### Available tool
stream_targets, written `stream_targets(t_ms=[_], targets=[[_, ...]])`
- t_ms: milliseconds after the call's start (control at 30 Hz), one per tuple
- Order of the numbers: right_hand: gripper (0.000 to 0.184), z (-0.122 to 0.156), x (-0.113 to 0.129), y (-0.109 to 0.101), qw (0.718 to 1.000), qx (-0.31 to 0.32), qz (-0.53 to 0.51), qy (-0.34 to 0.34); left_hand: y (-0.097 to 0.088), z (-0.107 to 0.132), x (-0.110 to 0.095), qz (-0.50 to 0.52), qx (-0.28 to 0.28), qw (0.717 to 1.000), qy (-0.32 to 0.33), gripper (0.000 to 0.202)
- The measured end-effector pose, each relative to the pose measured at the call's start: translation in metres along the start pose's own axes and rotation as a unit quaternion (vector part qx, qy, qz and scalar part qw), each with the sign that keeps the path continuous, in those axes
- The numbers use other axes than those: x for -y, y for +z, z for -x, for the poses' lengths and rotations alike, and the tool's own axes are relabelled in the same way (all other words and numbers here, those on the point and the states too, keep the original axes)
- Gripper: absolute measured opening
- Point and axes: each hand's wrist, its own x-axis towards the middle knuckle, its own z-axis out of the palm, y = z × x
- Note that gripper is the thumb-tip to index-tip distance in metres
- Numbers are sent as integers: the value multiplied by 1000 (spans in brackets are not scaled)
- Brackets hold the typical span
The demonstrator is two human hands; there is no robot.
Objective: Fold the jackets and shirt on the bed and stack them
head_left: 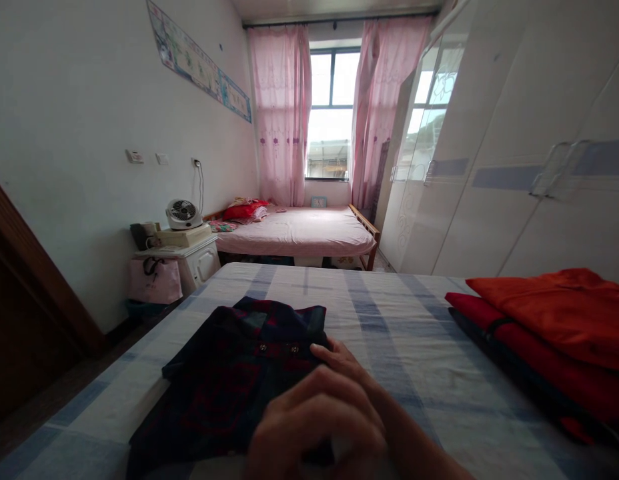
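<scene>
A dark plaid shirt (pixel 229 373) in navy, green and red lies on the bed in front of me, partly folded, with two round metal-looking buttons showing. At its right edge my right hand (pixel 339 357) has the thumb on top of the cloth; its other fingers are mostly hidden. Closer to the camera, my left hand (pixel 314 423) is raised over the shirt's lower right part and overlaps my right forearm. Its fingers are curled and slightly blurred, and what lies inside them cannot be made out.
A stack of folded clothes, orange garment (pixel 554 310) over red garment (pixel 519 340), sits at right on the blue-and-white striped sheet (pixel 309 283). Beyond are a pink-covered bed (pixel 299 230), a white cabinet (pixel 199 263) with a fan (pixel 184 213), and wardrobes (pixel 514 133) along the right.
</scene>
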Motion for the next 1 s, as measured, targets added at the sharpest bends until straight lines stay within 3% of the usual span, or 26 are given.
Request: stream_targets(t_ms=[67,167,267,533,1000], targets=[[25,-2,0,-3,1000,0,20,-6,25,-7,10,49,-3,999,11,27],[27,-5,-2,-7,999,10,36,8,62,4,27,77,6,996,45,19],[29,-6,-4,-8,999,20,30,6,81,18,36,76,27,996,39,18],[27,1,0,0,1000,13,1,-4,81,24,39,91,53,994,-15,17],[35,-4,-6,-4,1000,5,-8,-8,90,28,45,98,67,993,-26,15]])
